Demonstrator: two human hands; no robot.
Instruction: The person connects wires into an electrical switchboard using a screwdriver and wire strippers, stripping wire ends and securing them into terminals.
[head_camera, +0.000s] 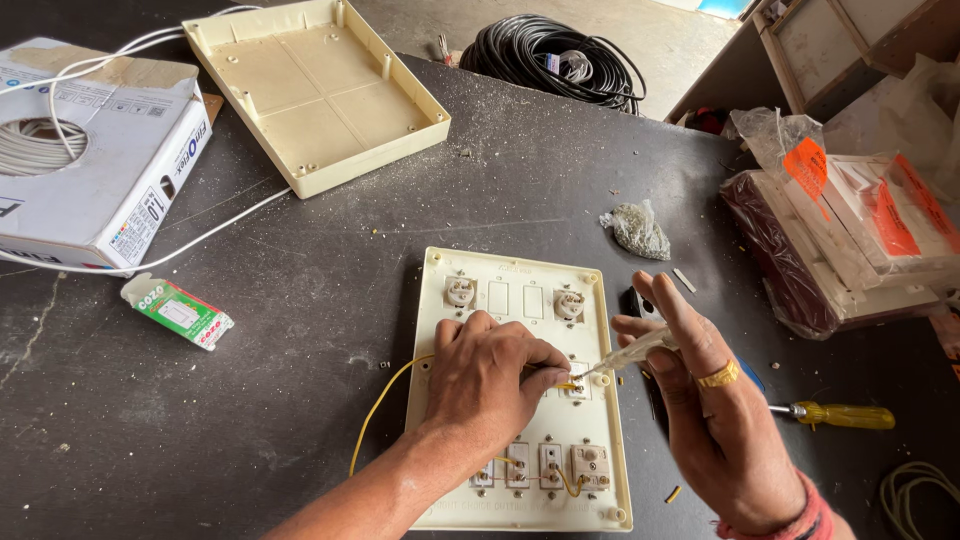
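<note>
a clear-handled screwdriver (628, 356) is gripped by the right hand (715, 420), fingers closed around the handle, and its tip is set on a terminal near the middle of the cream switch board (520, 385). the end of a yellow wire (385, 405) is pinched at the same terminal by the left hand (490, 375), which is closed on it and rests on the board. the board lies face down on the dark table (300, 330), in front of the person.

as a judgement, the wiring is only partly done: short yellow links are already seen on the switches in the lower row, at 6 o'clock from the hands, while the two round sockets at 12 o'clock appear to have no wires yet. the long yellow wire is loose toward 8 o'clock.

the back cover (315, 90) is lying apart at 11 o'clock, not yet fitted. a second screwdriver (835, 414) with a yellow handle lies at 3 o'clock, and a black cable coil (550, 55) at 12 o'clock.
</note>
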